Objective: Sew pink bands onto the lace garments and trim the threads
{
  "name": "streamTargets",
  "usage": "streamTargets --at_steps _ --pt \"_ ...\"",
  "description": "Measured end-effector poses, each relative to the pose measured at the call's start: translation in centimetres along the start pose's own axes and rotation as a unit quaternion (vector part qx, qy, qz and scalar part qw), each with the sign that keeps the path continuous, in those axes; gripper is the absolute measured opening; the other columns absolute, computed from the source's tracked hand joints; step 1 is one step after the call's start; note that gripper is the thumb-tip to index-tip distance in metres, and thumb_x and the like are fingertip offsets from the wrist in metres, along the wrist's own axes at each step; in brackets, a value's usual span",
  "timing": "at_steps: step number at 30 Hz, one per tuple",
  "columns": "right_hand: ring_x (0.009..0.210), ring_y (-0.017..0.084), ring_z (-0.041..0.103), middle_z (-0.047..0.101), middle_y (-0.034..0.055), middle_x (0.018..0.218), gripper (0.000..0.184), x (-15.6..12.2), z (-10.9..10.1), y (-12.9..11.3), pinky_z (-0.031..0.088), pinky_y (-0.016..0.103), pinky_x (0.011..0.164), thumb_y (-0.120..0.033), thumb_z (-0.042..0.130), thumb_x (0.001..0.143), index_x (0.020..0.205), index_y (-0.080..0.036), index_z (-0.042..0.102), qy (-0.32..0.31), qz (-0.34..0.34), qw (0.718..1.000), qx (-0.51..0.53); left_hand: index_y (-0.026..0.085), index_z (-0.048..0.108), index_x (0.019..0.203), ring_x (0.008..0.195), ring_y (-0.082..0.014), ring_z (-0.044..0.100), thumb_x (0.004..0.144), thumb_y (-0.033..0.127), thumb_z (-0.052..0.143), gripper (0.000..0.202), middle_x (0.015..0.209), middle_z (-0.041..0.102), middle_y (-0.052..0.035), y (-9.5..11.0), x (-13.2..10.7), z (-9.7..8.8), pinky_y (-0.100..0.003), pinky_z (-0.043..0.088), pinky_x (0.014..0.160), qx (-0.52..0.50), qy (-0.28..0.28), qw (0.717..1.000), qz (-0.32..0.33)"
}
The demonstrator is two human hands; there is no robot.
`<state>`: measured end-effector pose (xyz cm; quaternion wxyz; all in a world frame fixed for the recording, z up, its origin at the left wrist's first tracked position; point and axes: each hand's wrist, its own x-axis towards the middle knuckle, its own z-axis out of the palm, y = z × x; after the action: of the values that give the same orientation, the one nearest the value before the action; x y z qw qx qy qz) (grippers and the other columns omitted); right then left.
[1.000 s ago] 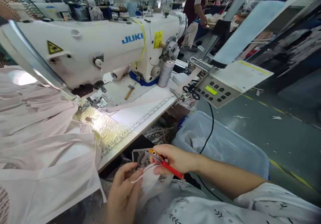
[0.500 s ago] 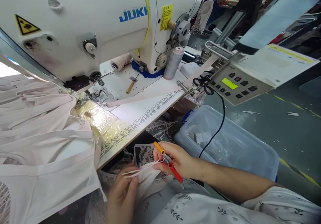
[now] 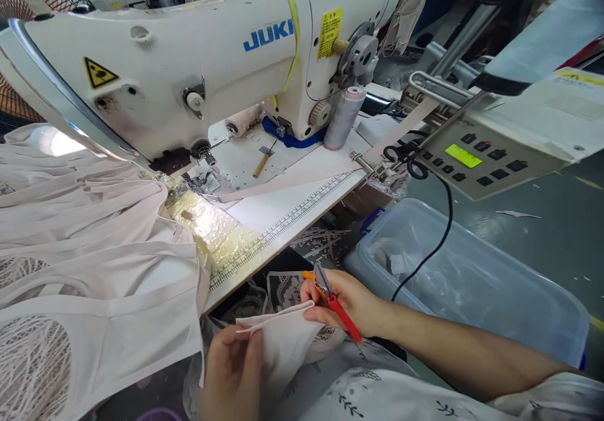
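Note:
My right hand is closed round a small pair of thread snips with a red and an orange handle, held just below the table's front edge. It also pinches one end of a small pale fabric piece. My left hand grips the other end of that piece over my lap, fingers closed on its folded edge. Patterned lace lies under both hands.
A white JUKI sewing machine stands on the table, pale pink fabric heaped to its left. A thread cone, a ruler strip along the table edge, a control panel and a clear plastic bin sit to the right.
My view has dropped and shifted left towards the machine. The fabric piece is now drawn out flatter between my hands, and the snips sit higher, blades pointing up.

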<state>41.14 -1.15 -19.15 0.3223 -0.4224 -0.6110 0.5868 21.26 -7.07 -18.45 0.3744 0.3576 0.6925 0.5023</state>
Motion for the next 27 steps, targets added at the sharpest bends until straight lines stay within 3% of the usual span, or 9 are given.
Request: streamTargets --at_steps 5,8,10,14,16,20,27 --pt "0.058 0.011 0.041 0.053 0.0002 0.071 0.022 -0.1 0.2 0.2 0.036 0.023 0.052 -0.029 0.064 0.071 0.07 -0.018 0.045 0.018 -0.016 0.999 -0.024 0.024 0.049 0.076 0.062 -0.0106 0.062 0.062 0.048 0.076 0.039 0.064 0.064 0.0057 1.2 0.1 0.3 -0.017 0.048 0.059 -0.015 -0.006 0.999 -0.04" --pt "0.058 0.01 0.04 0.053 0.0002 0.073 0.023 -0.1 0.1 0.3 0.036 0.022 0.051 -0.028 0.066 0.071 0.072 -0.018 0.045 0.014 -0.015 1.0 -0.019 0.025 0.051 0.09 0.058 -0.0099 0.061 0.063 0.049 0.075 0.043 0.061 0.062 0.0081 0.8 0.5 0.0 -0.016 0.047 0.056 -0.026 -0.021 0.998 -0.06" --pt "0.057 0.01 0.039 0.052 -0.0001 0.073 0.024 -0.2 0.1 0.4 0.036 0.022 0.051 -0.029 0.067 0.071 0.073 -0.018 0.045 0.012 -0.017 1.0 -0.013 0.023 0.056 0.098 0.058 -0.0113 0.061 0.063 0.051 0.075 0.049 0.061 0.063 0.0068 0.2 1.0 -0.5 -0.018 0.048 0.054 -0.038 -0.06 0.994 -0.084" --pt "0.058 0.011 0.041 0.051 -0.0003 0.072 0.027 -0.4 0.0 0.9 0.037 0.024 0.052 -0.032 0.068 0.073 0.073 -0.019 0.044 0.005 -0.027 0.999 -0.017 0.018 0.07 0.076 0.072 -0.0206 0.067 0.057 0.053 0.077 0.041 0.073 0.072 -0.0041 -1.2 1.8 -1.2 -0.026 0.053 0.066 -0.041 -0.119 0.986 -0.113" --pt "0.065 0.014 0.048 0.052 0.0009 0.075 0.026 -0.5 0.1 1.3 0.041 0.026 0.058 -0.032 0.066 0.075 0.074 -0.019 0.043 0.011 -0.044 0.999 -0.014 0.018 0.07 0.069 0.072 -0.0214 0.067 0.058 0.051 0.077 0.036 0.073 0.073 -0.0057 -1.4 1.7 -1.1 -0.028 0.053 0.067 -0.039 -0.111 0.989 -0.093" --pt "0.082 0.019 0.055 0.051 0.0028 0.082 0.023 -0.7 0.6 1.8 0.046 0.033 0.074 -0.032 0.058 0.084 0.078 -0.021 0.039 0.025 -0.083 0.995 0.043 0.02 0.068 0.073 0.071 -0.0167 0.064 0.066 0.041 0.072 0.022 0.074 0.069 -0.0021 -0.6 0.6 -0.1 -0.024 0.051 0.067 -0.047 -0.063 0.996 -0.041" --pt "0.069 0.016 0.048 0.047 0.0023 0.078 0.026 -0.8 0.9 1.8 0.043 0.029 0.063 -0.04 0.055 0.085 0.077 -0.021 0.038 0.037 -0.051 0.998 0.019 0.021 0.063 0.069 0.067 -0.0134 0.053 0.068 0.023 0.064 0.003 0.071 0.058 0.0015 1.0 -1.0 1.2 -0.023 0.042 0.064 -0.039 -0.014 0.998 0.047"
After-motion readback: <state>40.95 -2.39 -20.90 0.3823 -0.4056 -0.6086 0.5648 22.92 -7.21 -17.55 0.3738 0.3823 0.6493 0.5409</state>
